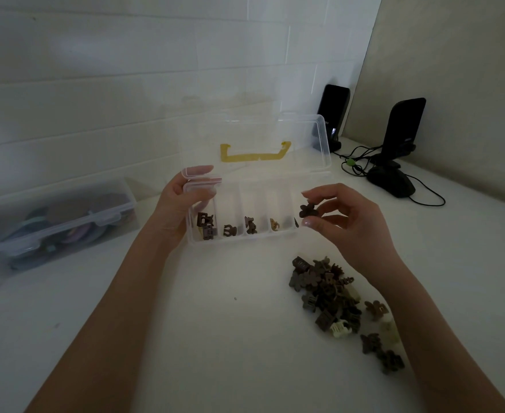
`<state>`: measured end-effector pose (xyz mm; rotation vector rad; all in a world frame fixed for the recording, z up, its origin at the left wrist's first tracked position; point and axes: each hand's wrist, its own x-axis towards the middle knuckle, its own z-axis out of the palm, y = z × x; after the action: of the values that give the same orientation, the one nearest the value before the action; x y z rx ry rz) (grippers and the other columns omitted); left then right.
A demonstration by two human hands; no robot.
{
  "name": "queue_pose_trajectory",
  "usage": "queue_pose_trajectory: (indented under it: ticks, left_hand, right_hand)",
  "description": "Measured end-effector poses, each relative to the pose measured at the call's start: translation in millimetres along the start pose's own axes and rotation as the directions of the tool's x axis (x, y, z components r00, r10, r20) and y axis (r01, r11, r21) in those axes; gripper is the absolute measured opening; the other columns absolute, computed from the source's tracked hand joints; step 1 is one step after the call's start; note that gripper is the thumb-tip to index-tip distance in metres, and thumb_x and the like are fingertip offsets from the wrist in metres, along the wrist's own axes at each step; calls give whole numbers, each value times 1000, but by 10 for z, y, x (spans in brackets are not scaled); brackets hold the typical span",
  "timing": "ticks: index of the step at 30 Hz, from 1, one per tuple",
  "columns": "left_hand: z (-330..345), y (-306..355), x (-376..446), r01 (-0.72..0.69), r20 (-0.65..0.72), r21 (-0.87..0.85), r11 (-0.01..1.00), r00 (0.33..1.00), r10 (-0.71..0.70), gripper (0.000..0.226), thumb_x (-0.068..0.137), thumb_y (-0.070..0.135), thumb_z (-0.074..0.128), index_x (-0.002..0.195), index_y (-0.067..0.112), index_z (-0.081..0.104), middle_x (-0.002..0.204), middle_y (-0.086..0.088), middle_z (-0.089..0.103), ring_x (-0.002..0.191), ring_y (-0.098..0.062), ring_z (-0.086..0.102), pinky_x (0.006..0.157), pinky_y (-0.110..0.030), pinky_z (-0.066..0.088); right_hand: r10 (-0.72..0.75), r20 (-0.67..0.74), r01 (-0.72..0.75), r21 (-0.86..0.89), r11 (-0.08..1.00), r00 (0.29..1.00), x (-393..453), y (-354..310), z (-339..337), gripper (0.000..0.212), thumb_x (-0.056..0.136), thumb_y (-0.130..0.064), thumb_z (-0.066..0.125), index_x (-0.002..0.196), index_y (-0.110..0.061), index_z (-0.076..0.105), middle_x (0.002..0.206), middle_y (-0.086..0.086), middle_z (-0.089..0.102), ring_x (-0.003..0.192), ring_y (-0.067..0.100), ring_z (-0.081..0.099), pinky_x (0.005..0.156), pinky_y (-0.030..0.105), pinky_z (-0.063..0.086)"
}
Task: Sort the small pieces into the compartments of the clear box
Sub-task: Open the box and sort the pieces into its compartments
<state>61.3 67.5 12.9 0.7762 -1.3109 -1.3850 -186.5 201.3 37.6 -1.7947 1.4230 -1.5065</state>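
Two of our hands work over the white bench. Our left hand holds the left end of the clear box, lid up, with pieces in its near compartments. A pile of small pieces lies near right. Our right hand pinches one dark piece just right of the box.

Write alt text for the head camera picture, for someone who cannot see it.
A person's right hand pinches a dark flower-shaped clip beside an open clear box steadied by the left hand. More clips lie in a pile on the white table.
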Motion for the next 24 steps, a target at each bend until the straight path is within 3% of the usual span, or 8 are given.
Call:
queue_pose_trajectory:
  ticks: [7,11,18,20,24]
  left_hand:
    - [-8,-5,9,1,-1,-10,1000,1000,-1,37,64,11,71,94,31,69,88,12,72,86,-5,65,81,-25,47]
    - [13,-2,6,8,-6,-9,1000,1000,-8,38,62,10,71,94,30,69,87,12,72,84,-5,64,79,-24,48]
    - [50,9,-15,13,4,-4,1000,1000,-13,38,63,11,70,96,29,67,85,15,71,83,-3,63,82,-25,46]
    - [59,11,-23,13,6,-2,1000,1000,-13,39,63,11,70,97,29,66,84,14,71,83,-3,64,82,-24,46]
    - [54,18,-29,10,4,-9,1000,1000,-10,38,63,11,70,97,28,66,84,14,72,81,-2,65,82,-25,45]
  right_hand:
    - [-16,14,17,-54,998,1000,-3,10,6,28,79,-15,74,100,-32,65,95,-11,65,78,8,64,71,17,53]
    - [-25,33,27,-74,997,999,-12,15,47,26,79,-16,74,91,-37,63,95,-15,66,79,10,65,72,19,54]
    - [-133,47,139,-132,982,990,10,35,201,13,78,-7,74,82,-19,70,98,-11,64,80,8,64,70,12,50]
    - [-142,42,147,-176,973,989,26,53,208,16,79,-8,72,89,-20,72,103,-10,64,85,5,63,73,13,50]
    - [-63,199,121,-297,947,978,18,90,162,29,86,-20,66,114,-29,66,134,-14,54,119,-3,50,98,19,43]
